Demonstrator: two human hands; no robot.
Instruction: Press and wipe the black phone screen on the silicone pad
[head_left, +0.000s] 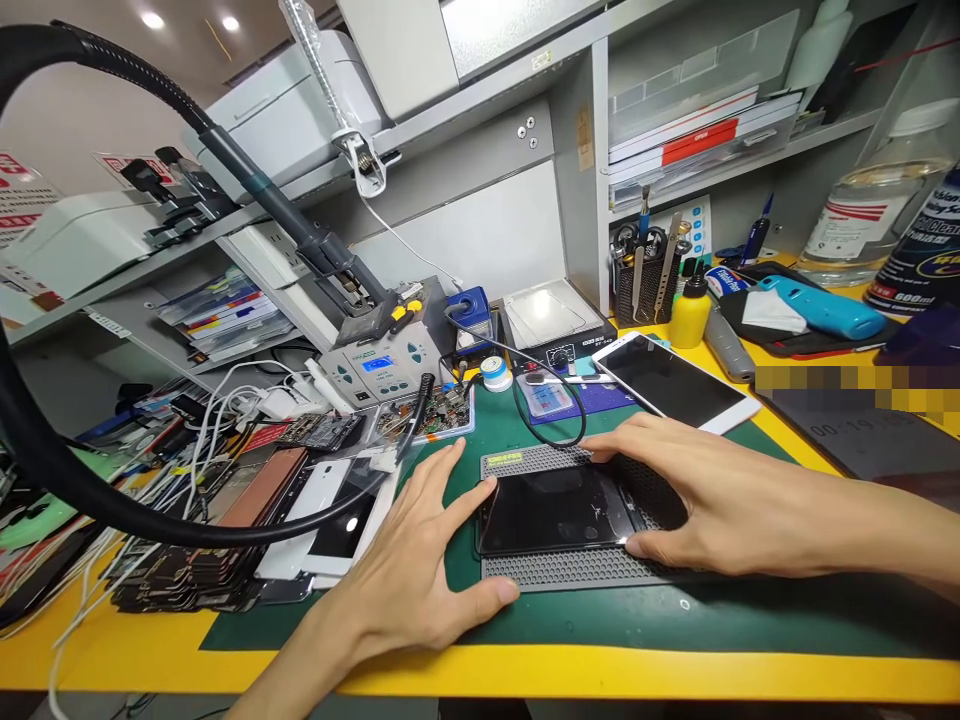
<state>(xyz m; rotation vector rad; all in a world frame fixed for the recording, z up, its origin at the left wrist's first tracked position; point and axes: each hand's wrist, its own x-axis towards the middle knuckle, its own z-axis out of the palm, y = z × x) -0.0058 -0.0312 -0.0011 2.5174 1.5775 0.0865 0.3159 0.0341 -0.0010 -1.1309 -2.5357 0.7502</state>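
Observation:
A black smartphone (pixel 551 508) lies screen up on a grey perforated pad (pixel 570 572), with a small bright mark near the right part of its screen. My left hand (pixel 409 565) is at the phone's left end, its fingers spread; the index fingertip reaches the upper left corner and the thumb is by the pad's lower edge. Across the right end is my right hand (pixel 705 495), thumb at the phone's lower edge and fingers at its upper side, seemingly holding it there. Part of the right end is hidden under this hand.
A green mat (pixel 675 618) covers the yellow bench (pixel 570 675). Stacked phone parts (pixel 199 570) and white cables stand left; a black flexible tube (pixel 247 525) arches over them. Behind are a control station (pixel 379 365), a heating plate (pixel 551 318), a white-framed phone (pixel 675 382) and a yellow bottle (pixel 688 318).

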